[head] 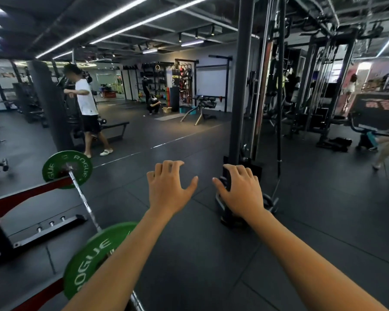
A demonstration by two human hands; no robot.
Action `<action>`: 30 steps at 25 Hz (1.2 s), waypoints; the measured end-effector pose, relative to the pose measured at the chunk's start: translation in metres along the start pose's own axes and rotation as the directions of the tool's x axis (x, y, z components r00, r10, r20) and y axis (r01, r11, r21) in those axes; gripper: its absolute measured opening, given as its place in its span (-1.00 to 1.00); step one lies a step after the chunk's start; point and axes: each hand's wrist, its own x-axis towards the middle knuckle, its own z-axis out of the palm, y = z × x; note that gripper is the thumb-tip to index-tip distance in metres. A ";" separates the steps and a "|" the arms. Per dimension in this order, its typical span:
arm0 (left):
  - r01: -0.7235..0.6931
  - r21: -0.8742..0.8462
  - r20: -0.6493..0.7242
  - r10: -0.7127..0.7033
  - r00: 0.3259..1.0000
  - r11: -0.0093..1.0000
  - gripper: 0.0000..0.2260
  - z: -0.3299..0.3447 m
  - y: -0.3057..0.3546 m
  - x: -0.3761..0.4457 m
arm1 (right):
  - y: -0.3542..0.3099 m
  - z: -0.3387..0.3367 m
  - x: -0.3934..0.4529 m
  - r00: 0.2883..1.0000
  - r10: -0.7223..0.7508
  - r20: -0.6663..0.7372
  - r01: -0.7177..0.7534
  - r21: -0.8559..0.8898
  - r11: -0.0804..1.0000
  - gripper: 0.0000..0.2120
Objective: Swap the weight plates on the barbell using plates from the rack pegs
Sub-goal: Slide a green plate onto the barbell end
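Note:
A barbell (pixel 83 198) lies low at the left, resting across red rack arms. A green plate (pixel 61 162) sits on its far end and a second green plate (pixel 92 254) on its near end, partly behind my left forearm. My left hand (pixel 169 187) and my right hand (pixel 240 191) are stretched out in front of me above the floor, fingers loosely bent, holding nothing. Both hands are to the right of the barbell and apart from it. Dark plates (pixel 270 200) sit low at the base of the upright behind my right hand.
A dark steel upright (pixel 243 86) of a cable machine rises just beyond my right hand. A black base bar with bolts (pixel 50 225) lies at the left. A person in a white shirt (pixel 85 99) stands at the far left; another walks at the right edge.

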 end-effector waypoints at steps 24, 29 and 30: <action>0.273 0.146 -0.079 -0.264 0.961 0.951 -0.46 0.347 -0.102 0.363 | 0.153 0.307 0.467 0.981 -0.188 0.055 0.178 0.157 0.971 -0.44; 0.369 0.293 -0.074 -0.364 0.928 0.882 -0.44 0.385 -0.179 0.412 | 0.111 0.402 0.549 0.950 -0.303 0.079 0.267 0.298 0.917 -0.44; 0.378 0.304 -0.083 -0.371 0.925 0.874 -0.45 0.395 -0.198 0.422 | 0.099 0.422 0.565 0.945 -0.319 0.077 0.280 0.319 0.905 -0.44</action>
